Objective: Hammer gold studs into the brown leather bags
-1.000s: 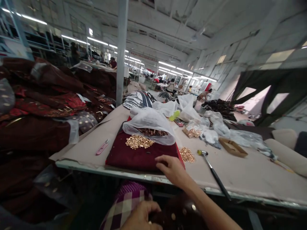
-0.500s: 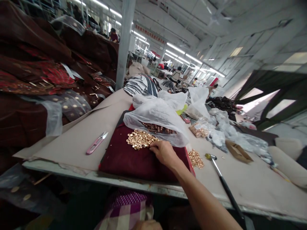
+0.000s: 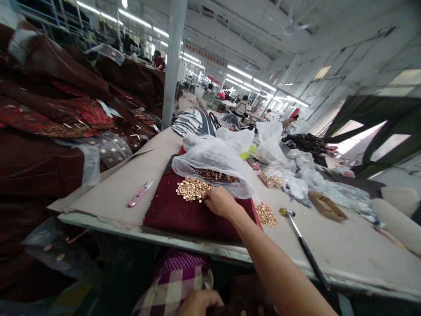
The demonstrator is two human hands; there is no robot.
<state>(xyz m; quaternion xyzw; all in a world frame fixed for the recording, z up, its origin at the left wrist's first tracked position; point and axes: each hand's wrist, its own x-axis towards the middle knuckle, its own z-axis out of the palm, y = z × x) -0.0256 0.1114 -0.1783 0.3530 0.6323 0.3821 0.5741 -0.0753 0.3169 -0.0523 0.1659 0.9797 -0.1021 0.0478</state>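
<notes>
My right hand (image 3: 219,202) is at the right edge of a pile of gold metal rivet caps (image 3: 190,189). Its thumb and fingertips are pinched together; whatever lies between them is hidden. Under the pile is a folded dark red cloth pad (image 3: 184,221). Low in the view, my left hand (image 3: 200,302) is closed at the edge of a brown leather piece (image 3: 245,296) with gold studs, over my lap. Its fingertips are partly out of sight. A plastic bag (image 3: 213,158) holding brown metal parts lies open behind the pile.
Pink-handled thread snips (image 3: 140,194) lie on the table (image 3: 108,210) at left. To the right are smaller gold rivets (image 3: 266,214), a hammer (image 3: 305,245) and a cardboard box (image 3: 325,206). Brown leather bags (image 3: 39,162) are heaped at left beside a metal post (image 3: 174,66).
My right hand stays pinched at the pile's edge, shifted slightly. More of my left hand and the brown leather piece shows at the bottom. The camera view has moved a little.
</notes>
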